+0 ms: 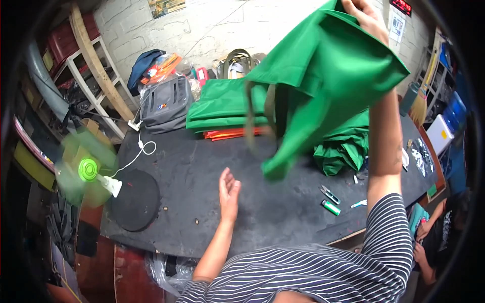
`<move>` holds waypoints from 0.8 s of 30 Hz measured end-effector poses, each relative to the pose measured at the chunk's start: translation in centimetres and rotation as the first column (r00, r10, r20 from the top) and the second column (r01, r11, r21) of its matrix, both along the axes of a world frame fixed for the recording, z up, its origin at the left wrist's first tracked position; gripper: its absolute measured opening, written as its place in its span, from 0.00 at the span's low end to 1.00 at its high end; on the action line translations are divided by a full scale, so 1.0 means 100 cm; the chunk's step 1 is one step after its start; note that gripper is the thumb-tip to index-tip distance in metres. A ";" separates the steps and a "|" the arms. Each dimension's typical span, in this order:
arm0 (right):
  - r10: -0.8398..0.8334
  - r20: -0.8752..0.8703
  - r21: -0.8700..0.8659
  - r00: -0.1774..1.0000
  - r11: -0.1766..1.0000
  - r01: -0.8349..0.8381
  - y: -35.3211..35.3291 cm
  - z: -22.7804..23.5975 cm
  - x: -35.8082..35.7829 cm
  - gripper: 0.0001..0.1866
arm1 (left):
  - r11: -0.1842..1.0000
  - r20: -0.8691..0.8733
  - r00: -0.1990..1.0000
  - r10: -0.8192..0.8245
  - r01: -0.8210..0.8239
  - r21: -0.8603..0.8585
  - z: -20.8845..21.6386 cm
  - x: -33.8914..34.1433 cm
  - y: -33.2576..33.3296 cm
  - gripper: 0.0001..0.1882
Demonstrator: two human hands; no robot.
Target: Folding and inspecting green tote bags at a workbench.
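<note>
High over the right side of the dark table (177, 202), my right hand (368, 20) grips a green fabric bag (333, 65) by its upper edge. The bag hangs loosely, its lower corner blurred, and dark straps dangle from its left side. Fingers apart and holding nothing, my left hand (229, 197) hovers over the table's middle. Behind it is a stack of folded green bags (222, 103) with orange fabric (232, 134) underneath. A crumpled green fabric pile (341, 154) lies partly behind the raised bag and right arm.
Thread snips (330, 194), a green lighter (331, 207) and a small blue-and-white tool (359, 203) lie near my right arm. At left are a clip fan (88, 170), a black round disc (134, 199) and a grey backpack (164, 103). Another person's hand (423, 231) shows at lower right.
</note>
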State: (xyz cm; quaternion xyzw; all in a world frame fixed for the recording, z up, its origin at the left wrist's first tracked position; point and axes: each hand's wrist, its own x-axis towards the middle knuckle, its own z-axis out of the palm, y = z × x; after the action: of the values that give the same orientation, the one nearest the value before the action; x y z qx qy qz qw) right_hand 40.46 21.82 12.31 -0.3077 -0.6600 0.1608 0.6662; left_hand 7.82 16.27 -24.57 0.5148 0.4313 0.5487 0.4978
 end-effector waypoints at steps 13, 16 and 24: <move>-0.056 0.689 -0.232 0.723 0.927 0.294 0.015 -0.302 -0.009 0.06 | 0.922 -0.389 0.836 0.388 -0.359 0.146 0.007 -0.096 -0.019 0.31; -0.020 0.385 -0.510 0.922 0.828 0.231 -0.012 -0.311 -0.018 0.06 | 0.906 -0.462 0.793 0.398 -0.418 0.063 -0.003 -0.106 -0.032 0.33; -0.142 0.201 -0.658 0.969 0.713 0.241 -0.066 -0.354 -0.042 0.06 | 0.806 -0.429 0.734 0.526 -0.268 0.528 0.037 -0.066 -0.029 0.12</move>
State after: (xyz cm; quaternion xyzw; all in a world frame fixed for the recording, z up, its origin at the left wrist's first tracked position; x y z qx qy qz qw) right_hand 36.24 15.26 -23.13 -0.6059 -0.5640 0.2989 0.4748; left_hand 1.23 13.41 -20.86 0.6410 0.5264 0.5512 0.0904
